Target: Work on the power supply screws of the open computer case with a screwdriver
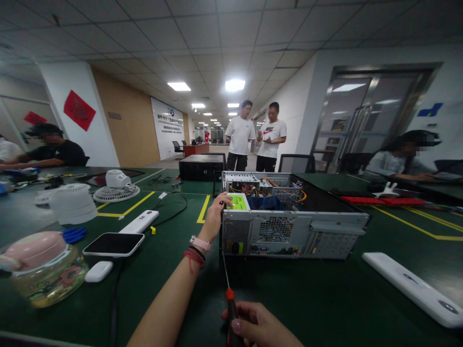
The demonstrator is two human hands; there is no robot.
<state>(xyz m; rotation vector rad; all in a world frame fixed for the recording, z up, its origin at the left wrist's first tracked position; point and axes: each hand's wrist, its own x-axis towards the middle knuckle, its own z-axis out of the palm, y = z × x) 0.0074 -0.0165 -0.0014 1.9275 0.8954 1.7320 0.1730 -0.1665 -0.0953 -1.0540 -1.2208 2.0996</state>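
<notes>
An opened desktop computer case (pixel 267 231) lies on its side, its rear panel facing me. Inside its left corner sits a power supply (pixel 237 202) with a bright green label. My left hand (pixel 214 215) grips the corner there, fingers bent over the top edge onto the power supply. My right hand (pixel 258 325) is closed around the red and black handle of a screwdriver (pixel 230 303). Its long thin shaft points up to the lower left corner of the rear panel. Whether the tip sits in a screw is too small to tell.
Left on the green table (pixel 173 289) are a phone (pixel 115 244), a white power strip (pixel 140 221), a pink-lidded bottle (pixel 47 270) and white fan parts (pixel 117 188). Another white strip (pixel 412 286) lies right. A black computer case (pixel 201 167) stands behind. Several people are around.
</notes>
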